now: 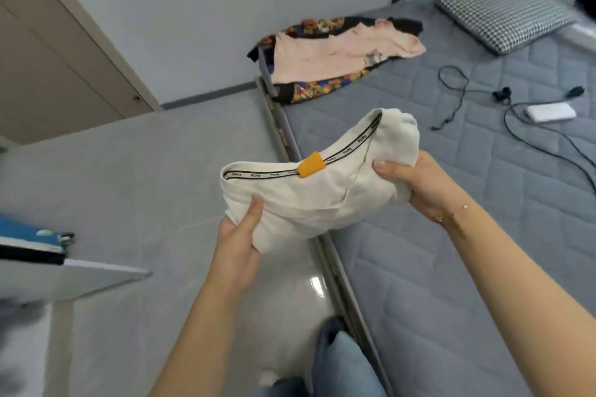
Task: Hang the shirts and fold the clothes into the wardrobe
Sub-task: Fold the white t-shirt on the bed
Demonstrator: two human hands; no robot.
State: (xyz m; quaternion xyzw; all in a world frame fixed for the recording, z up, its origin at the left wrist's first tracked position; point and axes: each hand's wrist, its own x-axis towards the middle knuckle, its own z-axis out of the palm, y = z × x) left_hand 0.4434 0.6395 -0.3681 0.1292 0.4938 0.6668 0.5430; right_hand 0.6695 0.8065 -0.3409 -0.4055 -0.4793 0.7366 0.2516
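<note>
A folded cream-white shirt (309, 196) with a black-taped collar and an orange tag hangs in the air over the bed's edge. My left hand (240, 237) grips its lower left end, thumb on top. My right hand (416, 184) holds the bunched right end, fingers curled round the cloth. On the far end of the bed lies a pile of clothes (338, 55): a pale pink garment on top of a dark patterned one.
A grey quilted mattress (451, 235) fills the right, with a checked pillow (503, 14), black cables (458, 97) and a white power bank (551, 112). A metal bed frame (290, 138) borders grey floor tiles. A door (58, 51) stands far left; blue and white items (32, 245) at left edge.
</note>
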